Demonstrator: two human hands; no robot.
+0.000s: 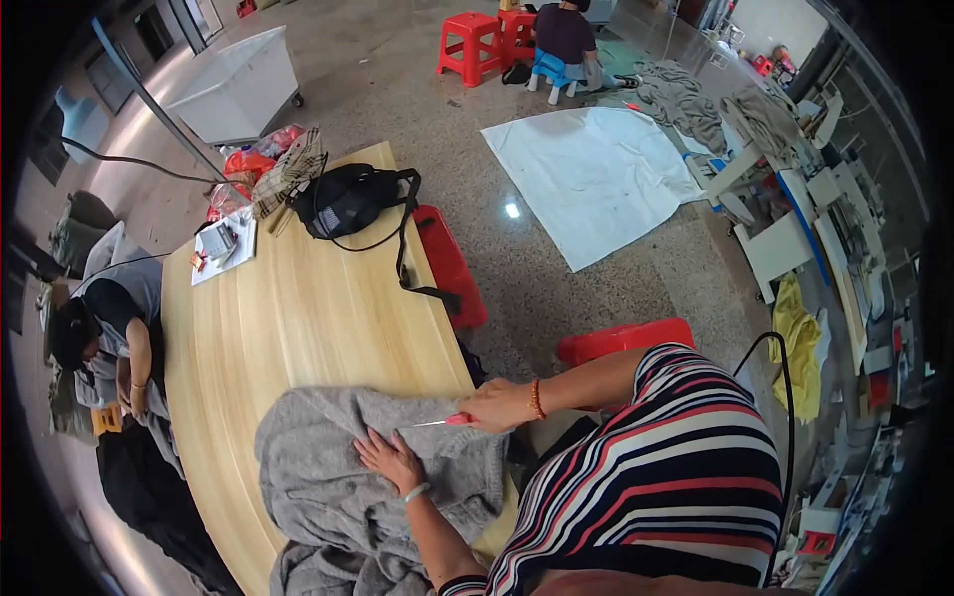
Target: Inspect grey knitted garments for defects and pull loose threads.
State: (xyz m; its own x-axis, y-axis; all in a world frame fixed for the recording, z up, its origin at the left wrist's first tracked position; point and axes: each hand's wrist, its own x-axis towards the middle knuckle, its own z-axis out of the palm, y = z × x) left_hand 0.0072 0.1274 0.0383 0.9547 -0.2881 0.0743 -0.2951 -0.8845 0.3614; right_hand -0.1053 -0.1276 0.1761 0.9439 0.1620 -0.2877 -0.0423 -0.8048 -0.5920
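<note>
Grey garment (313, 447): flat under left hand (391, 460), 8 o'clock from right hand (494, 405); long axis unclear. Left nearer its middle, palm down, fingers spread. Right grips tool (458, 419), blade toward 9. Surface: wood table (318, 318). Bag (348, 204) at 12; floor sheet (596, 179) at 1.

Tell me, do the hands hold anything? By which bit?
The right hand holds a thin metal tool by its pink handle. The left hand rests on grey cloth, gripping nothing visible.
</note>
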